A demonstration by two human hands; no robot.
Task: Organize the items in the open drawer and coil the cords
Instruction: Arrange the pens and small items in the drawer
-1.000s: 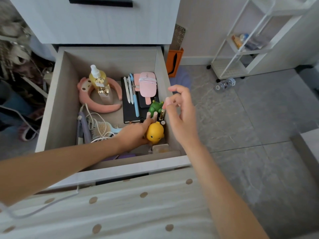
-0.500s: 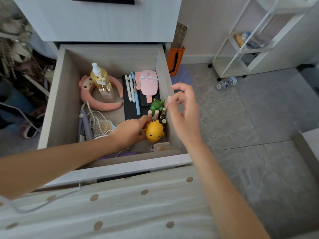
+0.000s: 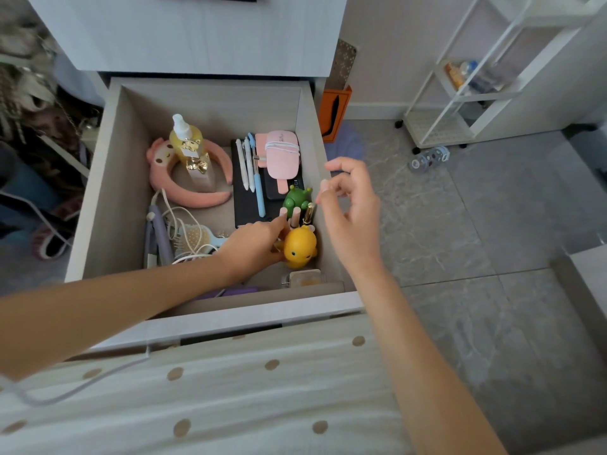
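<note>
Open drawer [image 3: 111,192]: left hand [image 3: 254,246], hold not discernible, reaches the upright tubes [image 3: 297,215] beside the yellow toy [image 3: 300,247], right hand [image 3: 353,205] hovering empty and relaxed; group tubes gently, leaving the loose white cord [image 3: 184,211], front-left, for coiling.

We are finding the drawer's [image 3: 315,133] front right corner packed: yellow duck [image 3: 299,247], green frog [image 3: 295,200] and upright tubes [image 3: 297,216] are crowding the wall. White cord [image 3: 177,221] and hairbrush [image 3: 195,238] are blocking front left; the back is lying bare.
</note>
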